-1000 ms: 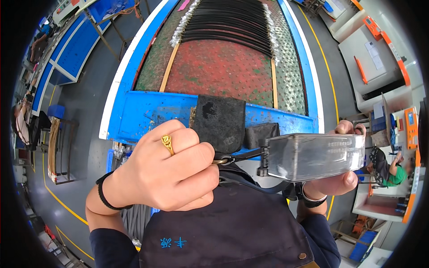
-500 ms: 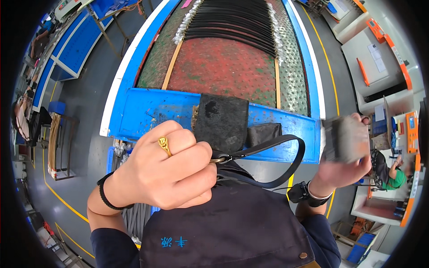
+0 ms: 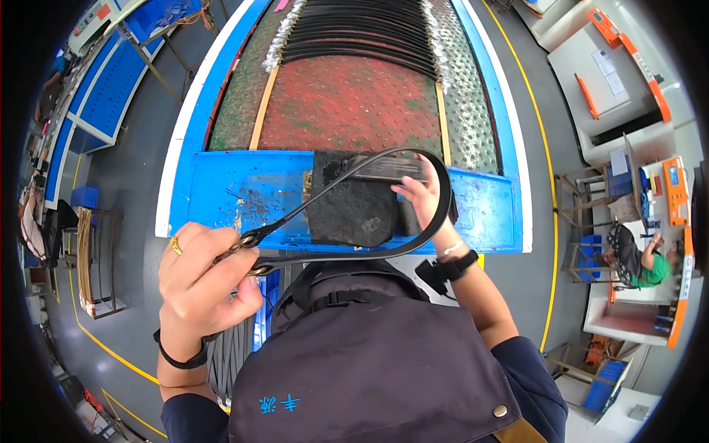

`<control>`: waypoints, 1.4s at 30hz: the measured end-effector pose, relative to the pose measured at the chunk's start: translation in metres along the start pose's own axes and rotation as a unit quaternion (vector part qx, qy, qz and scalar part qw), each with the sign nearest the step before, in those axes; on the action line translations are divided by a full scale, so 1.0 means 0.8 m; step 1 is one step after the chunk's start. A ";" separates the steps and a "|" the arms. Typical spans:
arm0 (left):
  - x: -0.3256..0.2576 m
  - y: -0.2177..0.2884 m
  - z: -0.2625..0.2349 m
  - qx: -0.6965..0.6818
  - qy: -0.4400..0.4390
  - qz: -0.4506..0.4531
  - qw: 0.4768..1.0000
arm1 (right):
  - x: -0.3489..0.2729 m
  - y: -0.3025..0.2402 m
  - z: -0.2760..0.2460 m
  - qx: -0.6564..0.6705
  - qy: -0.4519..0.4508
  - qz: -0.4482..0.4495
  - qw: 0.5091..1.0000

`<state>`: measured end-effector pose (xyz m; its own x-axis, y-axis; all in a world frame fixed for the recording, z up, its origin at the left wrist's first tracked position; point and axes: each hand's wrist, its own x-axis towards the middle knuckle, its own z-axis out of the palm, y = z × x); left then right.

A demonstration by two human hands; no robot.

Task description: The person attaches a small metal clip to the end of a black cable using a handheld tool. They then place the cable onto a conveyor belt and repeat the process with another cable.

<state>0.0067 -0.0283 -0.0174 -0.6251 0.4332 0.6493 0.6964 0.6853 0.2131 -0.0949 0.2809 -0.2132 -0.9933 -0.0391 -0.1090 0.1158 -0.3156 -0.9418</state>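
Observation:
My left hand [image 3: 210,277] is closed around the metal clasp ends of a narrow black strap [image 3: 444,196]. From there the strap curves out to the right as a wide loop in the air. Beyond the loop, my right hand [image 3: 425,193] has its fingers apart at the right end of a dark grey block [image 3: 384,168], which is streaked by motion. The block lies on a black pad [image 3: 351,214] draped over a blue tray-like ledge [image 3: 484,210]. Part of a smaller dark piece beside the pad is hidden behind the strap and my right hand.
Black straps [image 3: 358,33] with clear-wrapped ends lie in a row across two wooden strips on the red and green tabletop [image 3: 347,103]. Grey straps [image 3: 229,369] hang below on the left. A person in green [image 3: 650,269] sits at the far right.
My right hand has brought the block from the right onto the pad, and its fingers have spread. My left hand has moved left and down, stretching the strap loop across the view.

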 end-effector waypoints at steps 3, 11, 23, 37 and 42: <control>0.001 0.004 0.002 0.005 0.004 0.006 1.000 | -0.001 0.000 -0.012 -0.362 0.063 -0.110 0.923; 0.012 0.011 0.014 0.002 0.015 0.018 1.000 | -0.089 0.002 -0.043 -0.729 -0.070 -0.185 0.656; 0.032 0.033 0.038 -0.038 0.014 0.119 0.992 | -0.133 -0.199 0.026 -0.493 0.116 -0.447 0.737; 0.044 0.050 0.027 -0.027 0.024 0.162 0.986 | -0.151 -0.213 0.110 -0.621 -0.162 -0.553 0.531; 0.042 0.050 0.029 -0.025 0.034 0.171 0.984 | -0.151 -0.218 0.107 -0.544 -0.224 -0.525 0.615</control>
<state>0.0057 0.0275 -0.0039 -0.3274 0.5923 0.7362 0.8797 0.4755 0.0087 0.0050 0.2592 -0.0088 -0.3908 -0.6902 0.6090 -0.9011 0.4219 -0.1001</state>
